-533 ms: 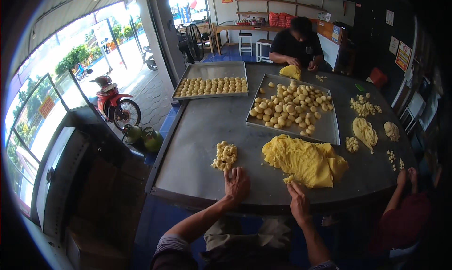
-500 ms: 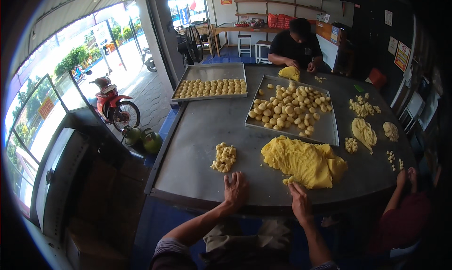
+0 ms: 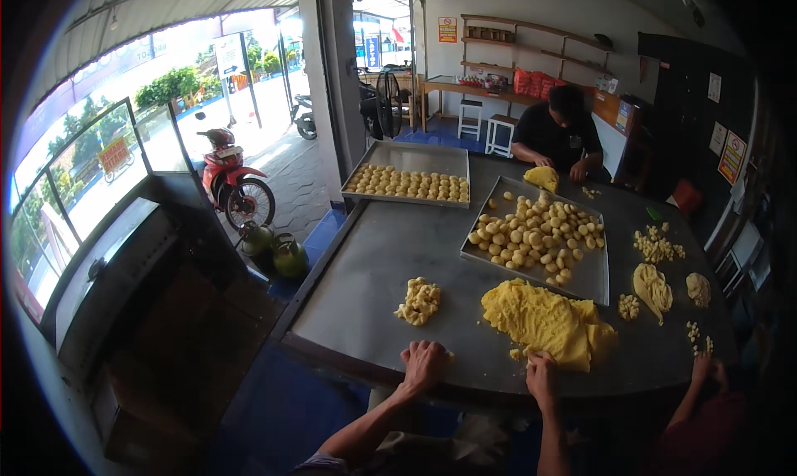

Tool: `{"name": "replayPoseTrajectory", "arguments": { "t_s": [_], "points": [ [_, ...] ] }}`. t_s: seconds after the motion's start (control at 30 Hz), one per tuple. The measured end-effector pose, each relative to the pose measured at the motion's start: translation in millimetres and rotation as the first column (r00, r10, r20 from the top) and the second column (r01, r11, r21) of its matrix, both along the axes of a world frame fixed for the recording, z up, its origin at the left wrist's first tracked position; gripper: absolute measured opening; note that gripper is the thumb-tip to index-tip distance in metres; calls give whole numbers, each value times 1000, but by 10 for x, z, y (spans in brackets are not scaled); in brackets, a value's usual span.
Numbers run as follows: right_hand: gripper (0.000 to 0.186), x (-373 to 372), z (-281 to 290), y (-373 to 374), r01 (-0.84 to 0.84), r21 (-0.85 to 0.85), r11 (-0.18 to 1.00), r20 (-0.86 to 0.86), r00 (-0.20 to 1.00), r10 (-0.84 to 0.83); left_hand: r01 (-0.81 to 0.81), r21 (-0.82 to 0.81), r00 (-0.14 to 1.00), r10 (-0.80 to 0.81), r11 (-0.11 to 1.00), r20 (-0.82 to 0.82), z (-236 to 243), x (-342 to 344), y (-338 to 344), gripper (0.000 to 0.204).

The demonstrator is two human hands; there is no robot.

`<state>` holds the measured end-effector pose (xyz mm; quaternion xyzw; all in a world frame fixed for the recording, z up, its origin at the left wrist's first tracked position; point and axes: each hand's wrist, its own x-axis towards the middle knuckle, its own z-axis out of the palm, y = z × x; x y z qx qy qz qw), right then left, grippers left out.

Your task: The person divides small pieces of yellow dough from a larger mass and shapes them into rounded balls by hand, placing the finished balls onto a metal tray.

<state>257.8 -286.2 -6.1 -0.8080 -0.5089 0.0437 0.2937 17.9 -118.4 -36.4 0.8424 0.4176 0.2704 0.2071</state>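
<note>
A big soft mass of yellow dough (image 3: pixel 544 318) lies near the front edge of the dark metal table. At its near edge my right hand (image 3: pixel 542 376) has its fingers closed on the yellow dough, beside a small loose lump (image 3: pixel 516 354). To the left, my left hand (image 3: pixel 424 365) is curled low over the table edge, a small yellow dough piece (image 3: pixel 449 356) showing at its thumb side; its palm is hidden. Just beyond that hand sits a cluster of pale dough pieces (image 3: pixel 418 301).
Beyond the dough stands a tray (image 3: pixel 594 290) heaped with round balls; a second tray (image 3: pixel 378 152) holds balls in rows. Pale dough (image 3: pixel 652 290) and small pieces lie at right. A co-worker (image 3: pixel 558 131) sits opposite; another person's hand (image 3: pixel 704 366) is at right.
The view has swung, shifting the scene right and down. My left hand has gone from fingers extended on the table to curled. My right hand has moved from the small lump to the dough's edge.
</note>
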Motion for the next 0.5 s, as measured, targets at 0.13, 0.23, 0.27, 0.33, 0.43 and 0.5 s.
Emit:
{"name": "replayPoseTrajectory", "arguments": {
  "t_s": [0.13, 0.23, 0.27, 0.33, 0.43, 0.5],
  "points": [
    [41, -306, 178, 47, 96, 118, 988, -180, 981, -74, 187, -152, 929, -125, 970, 350, -3, 61, 84, 31],
    [44, -512, 189, 173, -29, 244, 969, -271, 958, 97, 152, -297, 827, 43, 943, 560, 162, 359, -144, 30],
    [46, -552, 118, 249, -75, 298, 951, -306, 937, 170, 190, -356, 867, 13, 915, 498, 223, 425, -168, 30],
    [40, -703, 54, 391, 0, 350, 937, -448, 878, 168, 241, -476, 928, -58, 846, 368, 300, 511, -174, 31],
    [30, -821, 150, 500, 49, 299, 953, -426, 900, 88, 324, -619, 801, 141, 715, 582, 319, 568, -216, 37],
    [30, -881, 204, 549, -60, 376, 925, -104, 989, 106, 270, -505, 847, 47, 820, 529, 336, 587, -279, 41]
  ]
}}
